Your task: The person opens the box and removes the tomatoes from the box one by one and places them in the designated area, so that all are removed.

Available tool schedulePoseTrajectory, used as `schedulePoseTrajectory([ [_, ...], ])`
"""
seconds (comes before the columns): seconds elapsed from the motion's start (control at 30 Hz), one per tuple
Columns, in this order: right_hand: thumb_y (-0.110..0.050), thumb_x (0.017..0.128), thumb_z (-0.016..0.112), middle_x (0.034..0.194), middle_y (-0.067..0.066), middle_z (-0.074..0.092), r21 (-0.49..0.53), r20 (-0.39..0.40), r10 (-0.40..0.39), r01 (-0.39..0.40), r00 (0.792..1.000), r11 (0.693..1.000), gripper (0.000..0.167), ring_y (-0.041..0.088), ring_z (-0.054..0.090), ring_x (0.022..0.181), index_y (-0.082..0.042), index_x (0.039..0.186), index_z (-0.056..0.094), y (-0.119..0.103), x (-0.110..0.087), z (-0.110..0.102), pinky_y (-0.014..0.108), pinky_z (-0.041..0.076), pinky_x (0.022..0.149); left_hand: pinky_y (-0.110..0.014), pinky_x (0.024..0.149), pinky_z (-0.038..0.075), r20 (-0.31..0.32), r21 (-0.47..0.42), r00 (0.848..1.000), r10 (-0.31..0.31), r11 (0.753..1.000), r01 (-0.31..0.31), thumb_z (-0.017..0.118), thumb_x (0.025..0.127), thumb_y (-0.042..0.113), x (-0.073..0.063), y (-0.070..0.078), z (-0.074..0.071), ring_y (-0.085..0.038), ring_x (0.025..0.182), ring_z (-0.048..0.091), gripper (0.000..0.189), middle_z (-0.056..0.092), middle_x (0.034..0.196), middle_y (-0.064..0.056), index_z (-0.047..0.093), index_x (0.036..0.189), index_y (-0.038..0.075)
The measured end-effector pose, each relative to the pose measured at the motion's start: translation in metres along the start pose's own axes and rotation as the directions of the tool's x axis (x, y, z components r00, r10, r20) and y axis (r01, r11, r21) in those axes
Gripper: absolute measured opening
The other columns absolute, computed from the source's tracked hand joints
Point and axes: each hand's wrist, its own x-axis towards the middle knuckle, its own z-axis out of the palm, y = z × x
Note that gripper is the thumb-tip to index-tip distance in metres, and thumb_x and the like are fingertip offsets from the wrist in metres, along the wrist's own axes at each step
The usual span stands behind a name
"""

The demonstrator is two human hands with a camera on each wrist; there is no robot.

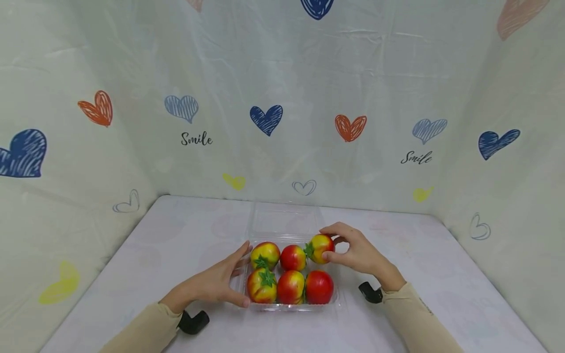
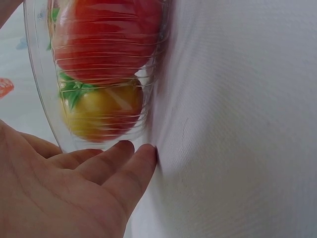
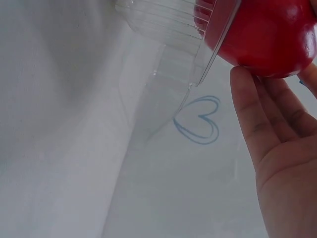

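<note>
A transparent plastic clamshell box (image 1: pixel 291 307) lies on the table with its lid (image 1: pixel 286 219) folded back. Inside sit several red-and-yellow tomatoes (image 1: pixel 290 287), some with green leafy tops. My right hand (image 1: pixel 359 252) pinches one tomato (image 1: pixel 321 248) between thumb and fingers at the box's back right corner. In the right wrist view that tomato's red underside (image 3: pixel 267 39) shows above the box rim. Along the box's left side is my left hand (image 1: pixel 216 282), thumb near the front corner and fingers spread toward the back. The left wrist view shows its fingertips (image 2: pixel 147 153) extended by the box wall.
The table (image 1: pixel 185 235) has a pale white cover. Behind and at both sides hangs a white curtain (image 1: pixel 304 73) printed with hearts and "Smile". A black wrist mount (image 1: pixel 193 322) shows at the left cuff, another black mount (image 1: pixel 370 292) at the right.
</note>
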Motion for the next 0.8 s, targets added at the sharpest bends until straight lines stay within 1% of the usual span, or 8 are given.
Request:
schedulePoseTrajectory([
  [0.1, -0.023, 0.083, 0.076, 0.116, -0.009, 0.060, 0.006, -0.021, -0.013, 0.013, 1.000, 1.000, 0.043, 0.011, 0.058, 0.099, -0.020, 0.123, 0.060, 0.001, 0.000, -0.001, 0.031, 0.056, 0.084, -0.042, 0.108, 0.036, 0.004, -0.003, 1.000, -0.004, 1.000, 0.004, 0.084, 0.071, 0.037, 0.000, 0.000, 0.000, -0.033, 0.140, 0.028, 0.123, 0.008, 0.159, -0.017, -0.003, 0.153, 0.006],
  [0.27, -0.022, 0.084, 0.075, 0.117, -0.009, 0.059, 0.024, -0.054, -0.006, 0.007, 0.999, 1.000, 0.044, 0.012, 0.058, 0.101, -0.018, 0.125, 0.060, 0.002, 0.000, -0.001, 0.027, 0.054, 0.086, -0.042, 0.108, 0.036, 0.003, -0.002, 1.000, -0.006, 1.000, 0.006, 0.084, 0.071, 0.037, 0.000, 0.000, 0.000, -0.033, 0.140, 0.028, 0.123, 0.008, 0.159, -0.016, -0.003, 0.153, 0.006],
  [0.33, -0.022, 0.084, 0.075, 0.118, -0.009, 0.058, 0.028, -0.065, 0.001, 0.001, 0.998, 1.000, 0.045, 0.011, 0.057, 0.102, -0.017, 0.125, 0.059, 0.002, 0.000, 0.001, 0.029, 0.054, 0.087, -0.042, 0.108, 0.036, 0.003, 0.003, 1.000, -0.005, 1.000, 0.005, 0.084, 0.071, 0.037, 0.000, 0.000, 0.000, -0.033, 0.140, 0.028, 0.124, 0.008, 0.159, -0.016, -0.003, 0.153, 0.006],
  [0.43, -0.021, 0.084, 0.075, 0.119, -0.009, 0.058, 0.029, -0.078, 0.003, 0.000, 0.997, 1.000, 0.046, 0.012, 0.057, 0.104, -0.019, 0.128, 0.058, 0.002, 0.001, 0.003, 0.032, 0.055, 0.087, -0.042, 0.108, 0.036, 0.004, 0.006, 1.000, -0.004, 1.000, 0.004, 0.084, 0.071, 0.038, 0.000, 0.000, 0.000, -0.033, 0.140, 0.028, 0.124, 0.008, 0.159, -0.017, -0.003, 0.153, 0.006],
  [0.57, -0.022, 0.085, 0.073, 0.120, -0.009, 0.057, 0.041, -0.070, 0.011, -0.008, 0.998, 0.999, 0.047, 0.012, 0.056, 0.105, -0.024, 0.130, 0.057, 0.002, 0.001, 0.007, 0.033, 0.055, 0.087, -0.042, 0.108, 0.036, 0.007, 0.000, 1.000, -0.004, 1.000, 0.004, 0.084, 0.072, 0.037, 0.000, 0.000, -0.001, -0.033, 0.140, 0.028, 0.123, 0.008, 0.159, -0.017, -0.003, 0.153, 0.006],
  [0.7, -0.023, 0.087, 0.072, 0.121, -0.009, 0.055, 0.047, -0.047, 0.028, -0.025, 0.998, 0.999, 0.044, 0.012, 0.054, 0.106, -0.024, 0.129, 0.058, 0.002, 0.001, 0.010, 0.031, 0.055, 0.086, -0.042, 0.108, 0.035, 0.010, 0.000, 1.000, -0.006, 1.000, 0.006, 0.083, 0.072, 0.037, 0.000, 0.001, -0.001, -0.033, 0.140, 0.028, 0.123, 0.007, 0.159, -0.016, -0.004, 0.153, 0.006],
  [0.8, -0.024, 0.085, 0.073, 0.121, -0.009, 0.055, 0.049, -0.047, 0.043, -0.041, 0.998, 0.998, 0.045, 0.012, 0.054, 0.106, -0.025, 0.127, 0.059, 0.002, 0.002, 0.011, 0.029, 0.054, 0.085, -0.042, 0.108, 0.035, 0.010, 0.000, 1.000, -0.014, 1.000, 0.014, 0.083, 0.072, 0.038, 0.000, 0.001, -0.001, -0.033, 0.140, 0.028, 0.123, 0.007, 0.159, -0.016, -0.004, 0.153, 0.006],
])
